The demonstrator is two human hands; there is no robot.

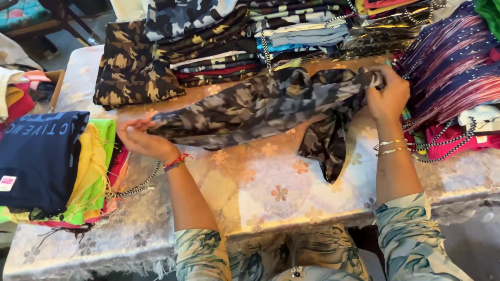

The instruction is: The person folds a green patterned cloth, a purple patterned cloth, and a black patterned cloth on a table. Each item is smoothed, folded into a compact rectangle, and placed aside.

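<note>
Garment: a grey camouflage garment [260, 106] lies stretched across the middle of the table, held at both ends; 1 part of it hangs down in a fold toward the table's near edge.
Left hand: the left hand [139, 136] is closed on the garment's left end, fingers curled over the cloth, palm partly up; a red thread band sits on the wrist.
Right hand: the right hand [388, 96] grips the garment's right end, bunching the cloth between thumb and fingers; 2 thin bangles ring the wrist.
Sleeves: both forearms come out of loose sleeves printed with blue-green leaves.
Table: the table [271, 192] wears a shiny pale cover with small flower marks, and the garment rests on it near the centre.
Left stack: just beside the left hand sits a folded stack [57, 166], a dark navy piece on top, then bright green, yellow and pink layers beneath, with loose fringe at the edge.
Far stack: beyond the garment rises a pile of folded camouflage clothes [208, 47] in brown, grey and olive, with a dark brown camouflage piece [133, 67] spread at its left.
Right stack: close by the right hand lies purple striped fabric [450, 65] with small dots, and pink cloth with black-and-white cord under it.
Back row: clear plastic packets [385, 31] lie behind the right hand, near the purple cloth.
</note>
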